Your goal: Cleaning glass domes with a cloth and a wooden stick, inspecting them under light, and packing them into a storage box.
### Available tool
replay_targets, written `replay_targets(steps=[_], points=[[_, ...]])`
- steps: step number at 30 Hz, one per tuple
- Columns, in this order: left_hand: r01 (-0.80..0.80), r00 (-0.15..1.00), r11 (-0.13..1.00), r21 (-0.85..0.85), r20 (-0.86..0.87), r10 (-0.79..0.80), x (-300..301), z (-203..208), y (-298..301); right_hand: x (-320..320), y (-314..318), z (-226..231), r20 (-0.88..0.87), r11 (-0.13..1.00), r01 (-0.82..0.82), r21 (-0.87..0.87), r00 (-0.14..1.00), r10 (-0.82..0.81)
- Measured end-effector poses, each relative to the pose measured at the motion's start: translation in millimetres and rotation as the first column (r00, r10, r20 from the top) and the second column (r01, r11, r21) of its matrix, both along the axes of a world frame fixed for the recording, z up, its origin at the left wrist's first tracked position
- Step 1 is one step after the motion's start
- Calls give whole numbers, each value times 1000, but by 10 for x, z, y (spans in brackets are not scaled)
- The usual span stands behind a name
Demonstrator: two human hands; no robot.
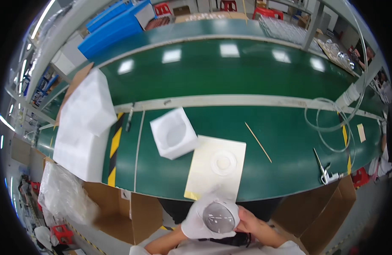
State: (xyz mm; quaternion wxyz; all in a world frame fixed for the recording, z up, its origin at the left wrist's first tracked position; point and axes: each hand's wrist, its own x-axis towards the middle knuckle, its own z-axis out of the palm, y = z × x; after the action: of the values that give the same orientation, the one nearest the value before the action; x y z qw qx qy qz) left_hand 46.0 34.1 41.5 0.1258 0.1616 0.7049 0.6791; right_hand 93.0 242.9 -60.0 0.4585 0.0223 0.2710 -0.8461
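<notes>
Close to my body, at the bench's near edge, I hold a round clear glass piece [219, 218] with reflections on its face. My left hand [194, 220], in a white glove, wraps round it from the left and below. Bare fingers of my right hand [247, 219] close on its right edge. Just beyond lies a cream sheet [199, 170] with a white ring [214, 164] on it. To the left of the sheet sits a white foam block [185, 146] with a round hollow. A thin wooden stick [259, 143] lies to the right.
White foam blocks [79, 155] are stacked at the left, near a dark pen [130, 117]. An air blow gun [327, 176] with a coiled clear hose [327, 127] lies at the right. Cardboard boxes [147, 216] stand below the bench, with a clear plastic bag [62, 193] at the left.
</notes>
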Motion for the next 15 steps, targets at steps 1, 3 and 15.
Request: replay_targets(steps=[1, 3, 15], points=[[38, 998, 997, -74, -54, -42, -21, -10, -45, -82, -5, 185, -25, 998, -33, 59, 999, 35], [68, 978, 984, -165, -186, -99, -145, 5, -106, -243, -19, 557, -46, 990, -62, 124, 997, 68], [-118, 896, 948, -297, -443, -27, -245, 72, 32, -268, -24, 631, -275, 962, 152, 228, 958, -86]])
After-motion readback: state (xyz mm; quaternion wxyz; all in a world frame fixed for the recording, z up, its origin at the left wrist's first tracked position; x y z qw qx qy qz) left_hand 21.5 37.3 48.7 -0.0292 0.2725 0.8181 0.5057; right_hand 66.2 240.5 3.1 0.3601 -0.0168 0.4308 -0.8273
